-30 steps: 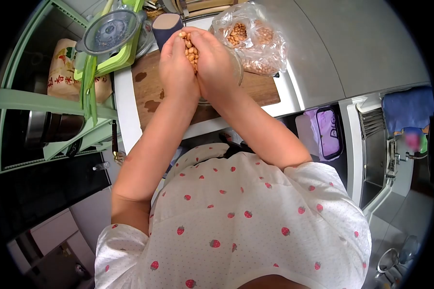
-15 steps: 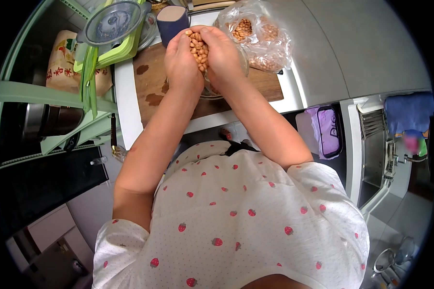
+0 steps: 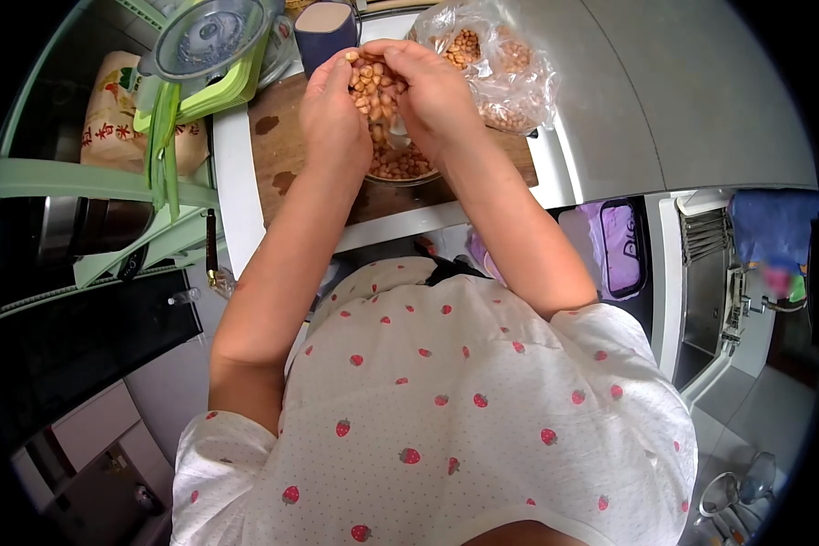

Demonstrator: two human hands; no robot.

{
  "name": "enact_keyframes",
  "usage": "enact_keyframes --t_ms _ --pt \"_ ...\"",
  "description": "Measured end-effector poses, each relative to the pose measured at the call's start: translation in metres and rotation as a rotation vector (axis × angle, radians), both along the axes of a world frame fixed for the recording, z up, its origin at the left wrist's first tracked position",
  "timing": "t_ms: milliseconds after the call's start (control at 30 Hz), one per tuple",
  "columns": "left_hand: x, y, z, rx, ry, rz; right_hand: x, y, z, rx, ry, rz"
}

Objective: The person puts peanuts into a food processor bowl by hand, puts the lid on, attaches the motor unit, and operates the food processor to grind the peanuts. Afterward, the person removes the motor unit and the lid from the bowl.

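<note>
My left hand (image 3: 333,118) and my right hand (image 3: 433,98) are cupped around a heap of peanuts (image 3: 371,84), with a gap between the palms. Through that gap, peanuts are dropping into a clear bowl (image 3: 408,182) just below. More peanuts cover the bowl's bottom; its far side is hidden by my hands. A wooden cutting board (image 3: 278,150) with dark wet patches lies under the bowl. Right of my right hand sits a clear plastic bag (image 3: 537,77) with peanuts inside.
A dark blue container (image 3: 328,41) stands behind my left hand. To the left are green baskets (image 3: 232,96) topped by a clear lid (image 3: 211,41), green stalks (image 3: 162,136), and a printed sack (image 3: 109,118). Grey countertop (image 3: 610,109) extends right, with a sink (image 3: 705,309) beyond.
My hands have moved apart a little, opening a gap between the palms. Peanuts held together before are now falling through it, and more of the bowl shows.
</note>
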State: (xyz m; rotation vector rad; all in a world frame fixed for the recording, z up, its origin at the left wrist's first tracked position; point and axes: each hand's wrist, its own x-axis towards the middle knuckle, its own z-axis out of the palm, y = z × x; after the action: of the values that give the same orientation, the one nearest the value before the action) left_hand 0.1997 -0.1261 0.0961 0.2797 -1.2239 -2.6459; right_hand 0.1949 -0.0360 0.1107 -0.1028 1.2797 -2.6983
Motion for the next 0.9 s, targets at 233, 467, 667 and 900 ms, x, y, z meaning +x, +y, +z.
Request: enact_keyframes --t_ms 233,467,667,900 --pt "0.000 -0.007 0.003 -0.008 -0.064 -0.061 -0.006 0.010 0.000 0.001 -0.087 -0.007" --pt "0.000 -0.013 -0.001 0.018 -0.091 -0.054 -0.008 0.018 0.004 -0.023 -0.093 0.040" --pt "0.007 -0.012 0.005 -0.035 -0.175 -0.031 -0.007 0.020 0.008 0.159 -0.056 0.039" --pt "0.007 -0.011 -0.004 -0.122 -0.129 0.009 -0.006 0.019 0.008 0.337 -0.002 0.164"
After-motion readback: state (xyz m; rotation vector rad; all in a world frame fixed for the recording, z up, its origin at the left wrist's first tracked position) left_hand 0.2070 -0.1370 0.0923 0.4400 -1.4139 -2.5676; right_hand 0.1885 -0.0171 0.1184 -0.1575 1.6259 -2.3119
